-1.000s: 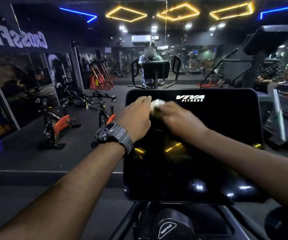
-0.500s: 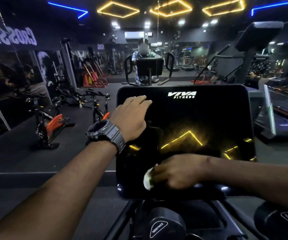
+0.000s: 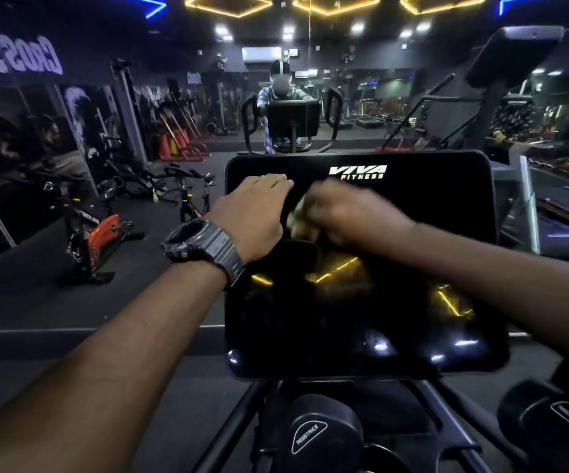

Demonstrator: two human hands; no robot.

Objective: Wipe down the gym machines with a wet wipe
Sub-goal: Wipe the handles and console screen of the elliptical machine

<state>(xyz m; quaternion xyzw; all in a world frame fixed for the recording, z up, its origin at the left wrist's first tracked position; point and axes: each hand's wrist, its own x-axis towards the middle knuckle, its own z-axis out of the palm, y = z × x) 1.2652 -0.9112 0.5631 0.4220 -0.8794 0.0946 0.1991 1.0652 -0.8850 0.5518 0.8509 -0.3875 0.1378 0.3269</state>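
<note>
Pressing against the upper left part of a glossy black screen (image 3: 412,233), the left hand (image 3: 252,216) lies flat with its fingers straight and together, holding nothing; a dark watch (image 3: 201,245) sits on that wrist. Just beside it, the right hand (image 3: 348,213) is blurred, its fingers curled around a pale wet wipe (image 3: 298,216) that shows as a smeared light patch between the two hands, against the screen's upper part. The screen carries a white "VIVA FITNESS" logo (image 3: 358,172) near its top edge and mirrors yellow ceiling lights in its lower half. Below the screen, part of the machine shows a round black knob (image 3: 310,435) marked "RESISTANCE". Beyond the screen a mirror wall reflects the person standing behind the same machine. To the left, on the dark floor (image 3: 71,302), stands a spin bike (image 3: 95,233) with orange parts, with further bikes behind it. Yellow and blue light strips run across the ceiling.
</note>
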